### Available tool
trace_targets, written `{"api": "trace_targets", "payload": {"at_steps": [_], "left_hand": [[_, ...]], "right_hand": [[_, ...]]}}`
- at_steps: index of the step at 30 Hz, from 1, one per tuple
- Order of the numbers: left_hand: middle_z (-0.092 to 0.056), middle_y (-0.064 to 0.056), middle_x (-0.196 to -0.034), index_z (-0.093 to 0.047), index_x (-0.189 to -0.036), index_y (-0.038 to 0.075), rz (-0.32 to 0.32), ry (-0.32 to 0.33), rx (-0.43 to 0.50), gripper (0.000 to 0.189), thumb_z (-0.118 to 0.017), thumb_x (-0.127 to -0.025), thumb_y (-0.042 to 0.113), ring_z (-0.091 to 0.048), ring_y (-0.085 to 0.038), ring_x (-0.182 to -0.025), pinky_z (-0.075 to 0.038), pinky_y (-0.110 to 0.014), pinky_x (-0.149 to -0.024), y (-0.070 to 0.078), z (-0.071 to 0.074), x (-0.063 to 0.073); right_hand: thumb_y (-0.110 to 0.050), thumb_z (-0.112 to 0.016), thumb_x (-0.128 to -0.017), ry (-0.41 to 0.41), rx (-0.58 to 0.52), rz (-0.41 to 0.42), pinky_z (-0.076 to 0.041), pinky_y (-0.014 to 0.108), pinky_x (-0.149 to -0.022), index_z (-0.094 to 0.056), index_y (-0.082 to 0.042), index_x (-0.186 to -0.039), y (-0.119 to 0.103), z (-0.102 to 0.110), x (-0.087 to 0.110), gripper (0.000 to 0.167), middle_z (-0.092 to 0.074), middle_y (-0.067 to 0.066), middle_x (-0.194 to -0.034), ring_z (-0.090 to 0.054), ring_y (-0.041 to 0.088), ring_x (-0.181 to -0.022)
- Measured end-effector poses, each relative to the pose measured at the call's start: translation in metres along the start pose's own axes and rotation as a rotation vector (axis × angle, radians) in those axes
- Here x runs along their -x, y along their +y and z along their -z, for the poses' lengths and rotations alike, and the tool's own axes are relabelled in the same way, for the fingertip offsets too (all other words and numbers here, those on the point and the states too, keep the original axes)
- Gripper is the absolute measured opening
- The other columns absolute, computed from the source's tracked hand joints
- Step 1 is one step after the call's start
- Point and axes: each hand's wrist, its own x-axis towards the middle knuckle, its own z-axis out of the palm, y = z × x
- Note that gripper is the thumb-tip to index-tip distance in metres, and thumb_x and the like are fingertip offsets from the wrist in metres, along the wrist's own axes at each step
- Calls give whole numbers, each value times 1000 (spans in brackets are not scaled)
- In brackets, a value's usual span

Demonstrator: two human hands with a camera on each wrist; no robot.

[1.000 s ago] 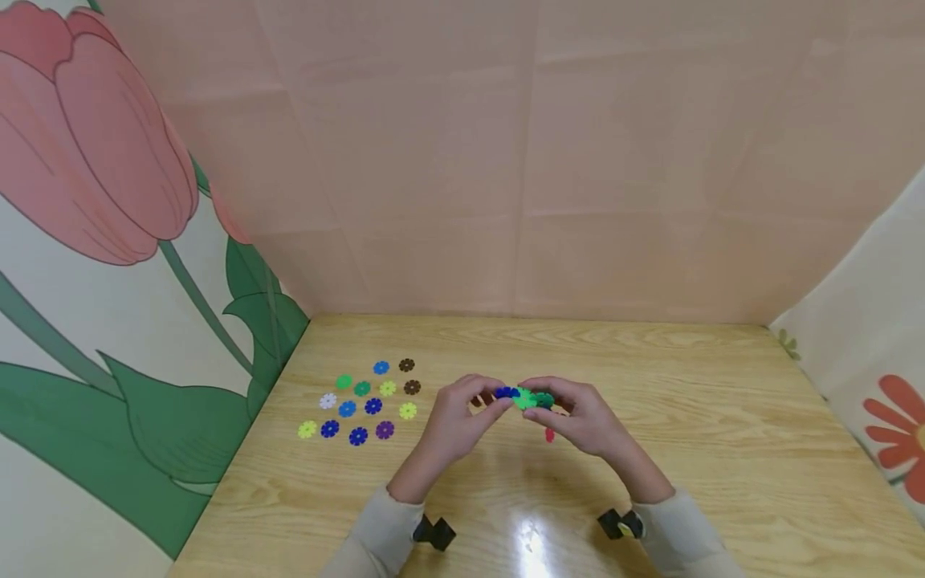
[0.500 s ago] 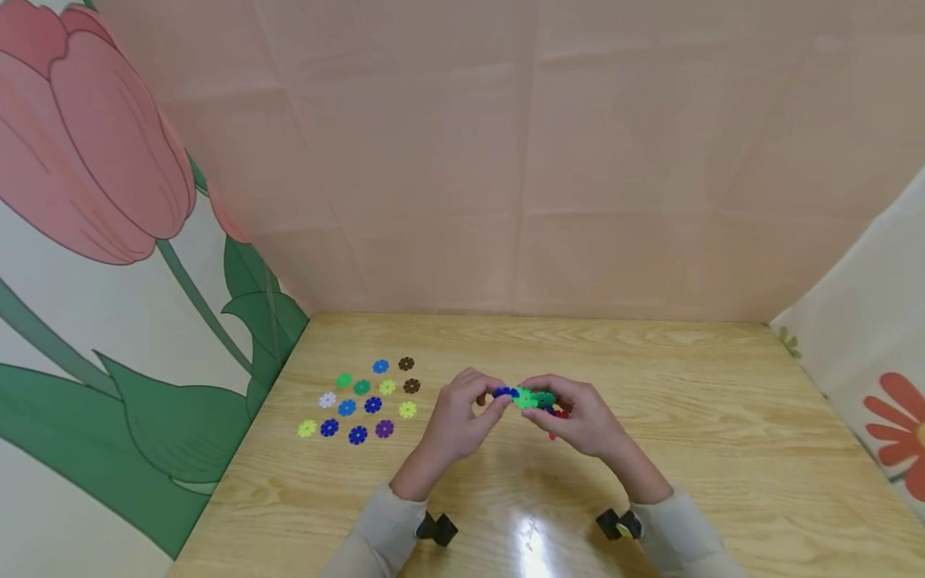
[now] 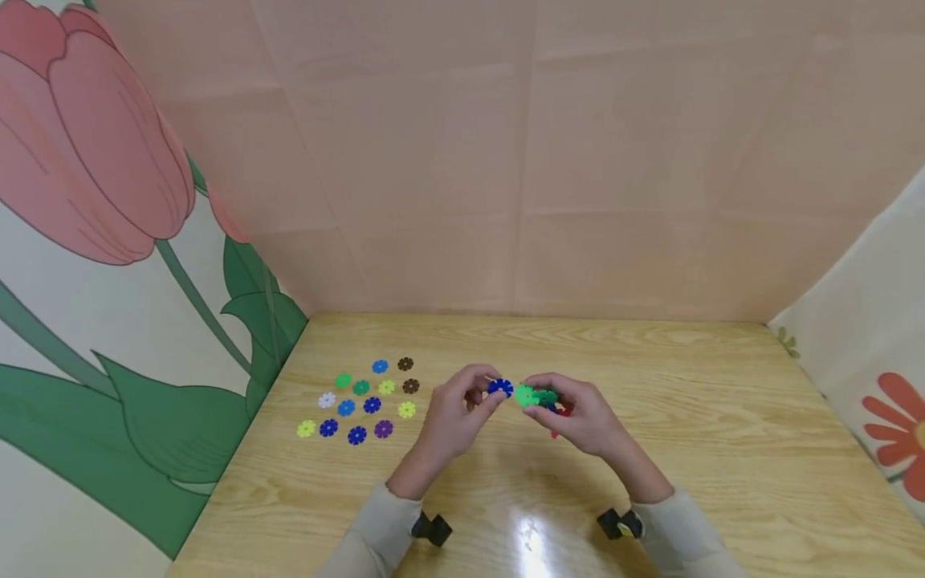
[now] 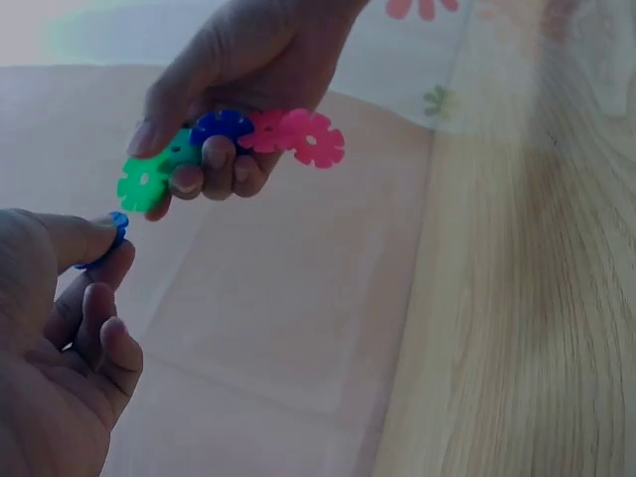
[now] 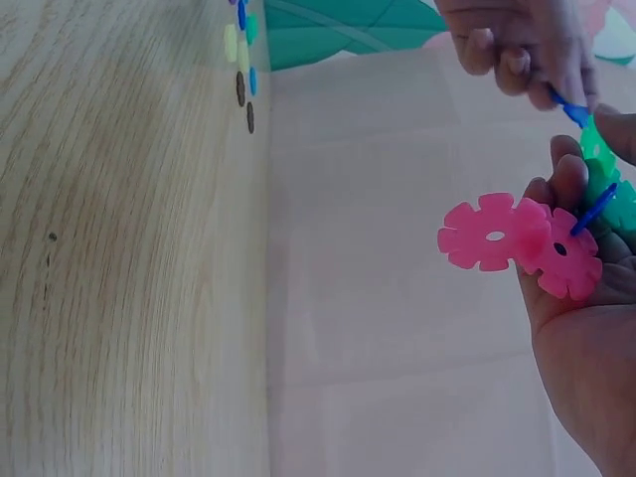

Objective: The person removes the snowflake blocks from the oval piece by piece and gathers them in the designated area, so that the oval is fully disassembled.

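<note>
My left hand [image 3: 450, 416] pinches a dark blue flower-shaped plastic disc [image 3: 503, 388] between thumb and finger. My right hand [image 3: 584, 411] grips a chain of joined discs. At the chain's near end is a light green disc [image 4: 131, 191], followed by a darker green one [image 4: 185, 153] and a blue one [image 4: 221, 127]. Two pink discs [image 5: 472, 238] make up its other end, hanging past the right fingers. In the head and left wrist views a narrow gap parts the loose blue disc from the light green one. Fingers cover parts of the chain.
Several loose flower discs lie flat on the left of the wooden table [image 3: 723, 433], among them a purple disc [image 3: 384, 429], a white disc [image 3: 327, 400] and a brown disc [image 3: 410, 386]. A pink cloth [image 3: 520, 160] hangs behind the table.
The blue disc in my left hand, earlier against the light green disc, has moved slightly left and up and now shows more of its face. The right hand has barely moved.
</note>
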Motion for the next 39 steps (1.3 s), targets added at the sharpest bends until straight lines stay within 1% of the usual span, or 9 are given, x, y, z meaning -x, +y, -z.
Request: {"api": "trace_targets", "payload": {"at_steps": [3, 7, 10, 13, 20, 26, 29, 34, 39], "left_hand": [[-69, 3, -84, -67, -115, 13, 88, -8, -6, 20, -71, -96, 20, -60, -4, -71, -53, -22, -62, -4, 4, 2], [-71, 2, -93, -69, -120, 12, 246, -40, -9, 25, -70, -97, 21, -66, -8, -80, -57, -23, -71, -15, 11, 4], [-70, 1, -98, -69, -123, 10, 343, -56, 4, 27, -70, -97, 19, -67, -11, -84, -57, -22, -72, -30, 15, 5], [-68, 1, -101, -69, -124, 9, 405, -64, -6, 28, -70, -97, 16, -67, -11, -86, -58, -22, -72, -48, 19, 5], [-63, -1, -102, -70, -121, 12, 449, -99, -127, 23, -68, -99, 15, -65, -15, -90, -57, -27, -73, -87, 29, 1], [-62, -3, -106, -71, -122, 11, 504, -172, -215, 24, -66, -99, 13, -63, -18, -94, -56, -31, -77, -117, 39, -8], [-63, -4, -107, -72, -121, 11, 519, -214, -270, 23, -67, -99, 12, -62, -18, -95, -55, -33, -79, -130, 44, -13], [-65, -6, -107, -73, -119, 10, 520, -284, -342, 22, -67, -98, 9, -63, -20, -95, -55, -36, -82, -140, 49, -20], [-64, -7, -108, -73, -119, 9, 537, -314, -379, 22, -67, -98, 8, -63, -22, -98, -55, -37, -84, -146, 51, -25]], "right_hand": [[-3, -71, -94, 6, -5, -8, -58, 27, -69, -68, -6, -119, 1, 1, 0, 26, -71, 4, -102, -63, 8, -81], [-2, -72, -93, 11, -24, -10, -58, 27, -72, -68, -6, -119, 1, 2, 0, 26, -71, 6, -103, -64, 9, -84], [-3, -71, -93, 7, -31, -8, -58, 27, -73, -68, -6, -120, 1, 3, 0, 27, -70, 6, -104, -64, 9, -85], [-2, -72, -93, 5, -27, 0, -58, 26, -71, -68, -6, -120, 1, 3, 1, 28, -70, 6, -104, -63, 8, -84], [0, -70, -94, -4, -34, 20, -57, 26, -67, -68, -6, -122, 2, 4, 2, 29, -70, 7, -104, -62, 7, -83], [0, -68, -95, -23, -54, 17, -54, 26, -56, -67, -7, -123, 1, 4, 1, 29, -69, 7, -101, -60, 7, -78], [1, -69, -94, -25, -51, 23, -54, 26, -58, -68, -7, -123, 0, 4, 1, 29, -69, 6, -101, -59, 7, -78], [0, -69, -94, -32, -55, 17, -52, 26, -52, -67, -7, -123, -1, 3, 0, 30, -68, 6, -100, -59, 7, -74], [-2, -69, -95, -35, -53, 4, -52, 27, -52, -68, -8, -123, 1, 3, -1, 29, -69, 6, -101, -59, 7, -75]]}}
